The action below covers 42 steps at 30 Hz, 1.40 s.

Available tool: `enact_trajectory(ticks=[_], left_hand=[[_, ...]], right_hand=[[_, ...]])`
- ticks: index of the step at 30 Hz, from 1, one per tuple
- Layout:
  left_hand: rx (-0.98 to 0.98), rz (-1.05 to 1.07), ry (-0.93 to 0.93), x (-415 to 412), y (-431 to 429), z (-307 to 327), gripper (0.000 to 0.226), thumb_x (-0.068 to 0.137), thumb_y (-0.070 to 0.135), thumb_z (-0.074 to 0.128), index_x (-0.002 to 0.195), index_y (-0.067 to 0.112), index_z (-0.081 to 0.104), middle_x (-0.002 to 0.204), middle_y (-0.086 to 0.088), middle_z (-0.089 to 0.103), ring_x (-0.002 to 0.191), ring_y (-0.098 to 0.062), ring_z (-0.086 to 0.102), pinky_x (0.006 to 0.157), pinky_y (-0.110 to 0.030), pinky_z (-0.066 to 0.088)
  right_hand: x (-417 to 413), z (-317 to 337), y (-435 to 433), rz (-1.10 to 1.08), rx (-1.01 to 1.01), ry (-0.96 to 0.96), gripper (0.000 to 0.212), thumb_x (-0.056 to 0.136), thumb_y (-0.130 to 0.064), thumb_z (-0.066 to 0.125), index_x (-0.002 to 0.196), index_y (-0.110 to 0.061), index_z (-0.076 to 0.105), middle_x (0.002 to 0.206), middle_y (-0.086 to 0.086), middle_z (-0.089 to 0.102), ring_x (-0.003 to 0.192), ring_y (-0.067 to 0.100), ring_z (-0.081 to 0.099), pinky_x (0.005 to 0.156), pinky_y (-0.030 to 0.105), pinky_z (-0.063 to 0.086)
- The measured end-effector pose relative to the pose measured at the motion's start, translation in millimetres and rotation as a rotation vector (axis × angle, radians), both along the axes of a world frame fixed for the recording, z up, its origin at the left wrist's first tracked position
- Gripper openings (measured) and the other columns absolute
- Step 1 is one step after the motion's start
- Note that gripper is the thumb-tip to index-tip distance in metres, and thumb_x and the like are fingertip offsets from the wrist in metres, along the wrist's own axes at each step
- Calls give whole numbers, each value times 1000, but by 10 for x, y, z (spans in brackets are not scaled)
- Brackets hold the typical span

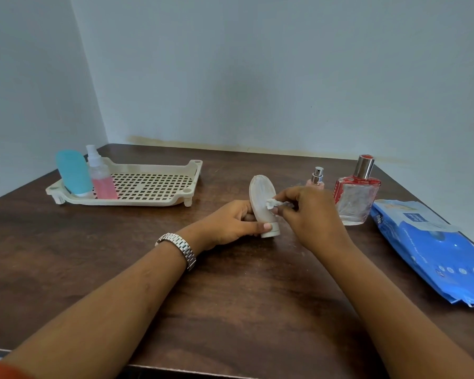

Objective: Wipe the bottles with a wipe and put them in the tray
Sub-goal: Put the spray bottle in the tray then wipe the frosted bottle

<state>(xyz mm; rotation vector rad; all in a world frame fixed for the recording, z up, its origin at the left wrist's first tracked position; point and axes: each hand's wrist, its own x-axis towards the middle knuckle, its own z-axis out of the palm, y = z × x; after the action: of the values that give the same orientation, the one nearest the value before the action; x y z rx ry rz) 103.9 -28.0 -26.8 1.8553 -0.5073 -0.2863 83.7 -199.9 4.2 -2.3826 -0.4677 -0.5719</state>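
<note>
Bottles, one blue bottle [73,172] and one pink spray bottle [101,179], stand in the tray [134,202] at left. Centre-table, my left hand [227,224] grips the beige bottle [260,192] near its cap; my right hand [309,212] pinches the wipe [272,204] against it. Hard rubbing could, I judge, twist it loose.

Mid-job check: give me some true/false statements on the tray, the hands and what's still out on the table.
1. Two bottles stand in the tray. True: the blue bottle and the spray bottle.
2. The left hand holds the white bottle. True.
3. The right hand is empty. False: it pinches a wipe against the white bottle.
4. The red-capped bottle is in the tray. False: it stands on the table, beside the wipes pack.
</note>
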Motion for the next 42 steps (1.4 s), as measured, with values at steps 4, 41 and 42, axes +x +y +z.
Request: enact_trajectory(ticks=[4,41,42], left_hand=[[69,11,-65,5,-27,-19,28,90,22,65,116,14,60,104,-8,73,97,-19,69,93,-33,51],[128,118,-150,-57,-72,41,29,83,25,74,87,-3,64,67,-12,56,59,-20,47,62,-32,38],[128,119,-147,-49,-70,37,28,83,25,74,85,-1,65,65,-10,56,57,-17,46,61,-30,37]], right_hand=[[12,16,5,-45,60,-17,14,83,-18,69,96,-15,73,76,-11,59,65,-6,51,57,1,37],[-117,35,93,179,-328,-205,26,77,1,67,98,-12,73,92,3,63,86,22,55,71,31,46],[-122,36,83,184,-338,-203,26,77,1,67,99,-12,73,92,3,63,86,22,55,72,31,46]])
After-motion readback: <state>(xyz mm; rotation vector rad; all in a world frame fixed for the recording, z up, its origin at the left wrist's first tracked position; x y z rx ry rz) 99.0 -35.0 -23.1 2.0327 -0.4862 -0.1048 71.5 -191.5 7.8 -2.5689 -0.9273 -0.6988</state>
